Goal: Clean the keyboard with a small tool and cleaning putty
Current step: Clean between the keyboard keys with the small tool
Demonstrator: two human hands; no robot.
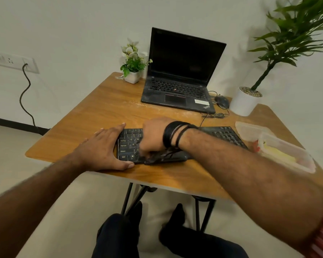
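The right hand (153,135) sits knuckles-up over the middle-left of the keyboard (223,134), fingers curled down toward the near row, and it covers whatever it grips; a dark sliver pokes out beneath it by the keyboard's front edge, too blurred to name, so a firm call on that grip cannot be made. Black wrist bands (172,134) and the forearm hide the keyboard's middle stretch, leaving only its left key block and its right end showing. The left hand (103,148) lies flat and relaxed, fingers straight along the keyboard's left edge, thumb at the near corner. The keyboard rests close to the counter (93,107) front edge, at six o'clock from the laptop (181,75). At three o'clock from the keyboard, one clear plastic container (289,153) holds a pale yellow mass, its far side hanging near the counter's right edge; a loose lid (250,130) lies just behind it. Bare wood spreads at ten o'clock, toward the small flower pot (132,71). One mouse (221,101) sits between the laptop and the white planter (243,103), its cable tangled. Count: two keyboards including the laptop's, two plants, two hands. The tall plant's top is cut off by the frame.
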